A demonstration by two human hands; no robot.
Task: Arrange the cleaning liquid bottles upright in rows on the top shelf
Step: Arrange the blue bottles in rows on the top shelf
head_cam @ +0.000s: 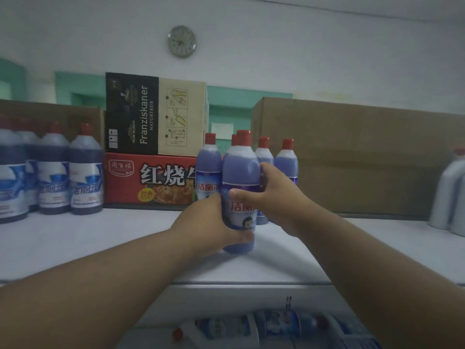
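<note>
- Purple liquid, red cap: the front bottle (241,187) stands at the middle of the frame on the white top shelf (100,238), just ahead of four matching bottles (208,167).
- Left hand (214,222) wraps its lower body, thumb under the label. Right hand (271,195) curls round the upper side, so both grips are clamped on that bottle.
- Long axis is vertical, cap up, label facing the camera.
- Risk, I reckon: shoving it back could knock the crowded ones behind over like skittles.
- Darker bottles (85,170) form a row at left, in front of cardboard boxes (352,152).
</note>
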